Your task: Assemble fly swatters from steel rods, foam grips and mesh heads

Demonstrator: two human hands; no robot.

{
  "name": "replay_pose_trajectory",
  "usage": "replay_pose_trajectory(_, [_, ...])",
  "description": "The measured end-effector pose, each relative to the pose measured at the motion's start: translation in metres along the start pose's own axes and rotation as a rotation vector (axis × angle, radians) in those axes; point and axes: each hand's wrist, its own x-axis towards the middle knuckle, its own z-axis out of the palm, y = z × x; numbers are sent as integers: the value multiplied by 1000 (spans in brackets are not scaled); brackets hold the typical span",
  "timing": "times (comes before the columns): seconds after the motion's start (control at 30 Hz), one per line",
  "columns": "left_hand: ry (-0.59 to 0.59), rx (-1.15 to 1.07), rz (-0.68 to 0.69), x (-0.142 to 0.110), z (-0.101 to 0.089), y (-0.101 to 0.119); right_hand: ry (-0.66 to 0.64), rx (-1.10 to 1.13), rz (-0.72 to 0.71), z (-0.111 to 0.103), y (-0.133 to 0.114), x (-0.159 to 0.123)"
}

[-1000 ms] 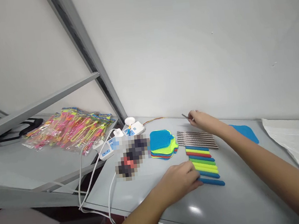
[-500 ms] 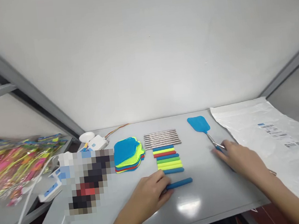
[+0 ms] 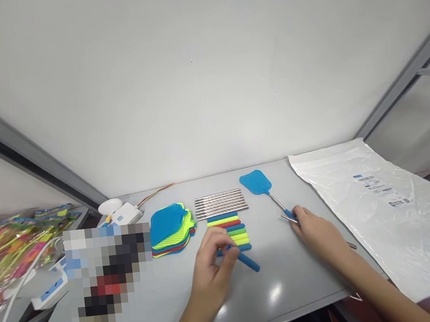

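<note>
My left hand (image 3: 215, 263) pinches a blue handle tube (image 3: 249, 261) by its upper end, beside a row of coloured handle tubes (image 3: 241, 241). My right hand (image 3: 314, 230) is closed round a blue fly swatter (image 3: 256, 182) at its blue grip, most of which the hand hides. A loose metal rod (image 3: 289, 219) also passes under that hand, its far end showing past the wrist. Several metal rods (image 3: 221, 204) lie side by side behind the tubes. Left of them is a stack of blue, yellow and red swatter heads (image 3: 170, 227).
A white plastic mailer bag (image 3: 341, 194) with a label covers the right of the grey table (image 3: 249, 308). At the left are a power strip (image 3: 52, 291), white cables, a pixelated patch and bagged colourful items (image 3: 16, 243). A white wall stands behind.
My left hand has lifted the blue tube and tilted it over the row's near end. My right hand remains on the swatter, whose blue grip shows more clearly. The view has shifted rightward.
</note>
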Motion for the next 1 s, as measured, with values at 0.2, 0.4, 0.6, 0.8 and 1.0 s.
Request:
replay_pose_trajectory(0.2, [-178, -85, -78, 11, 38, 9, 1, 3, 24, 6, -1, -4])
replay_pose_trajectory(0.4, [-263, 18, -148, 11, 58, 6, 250, 258, 5, -11, -1, -11])
replay_pose_trajectory(0.6, [-291, 182, 58, 8, 71, -7, 407, 1398, -135, -59, -34, -39])
replay_pose_trajectory(0.8, [-249, 221, 119, 12, 74, -12, 307, 1955, -327, -82, -72, -40])
replay_pose_trajectory(1.0, [-279, 203, 155, 15, 80, -13, 302, 1903, -348, -74, -80, -28])
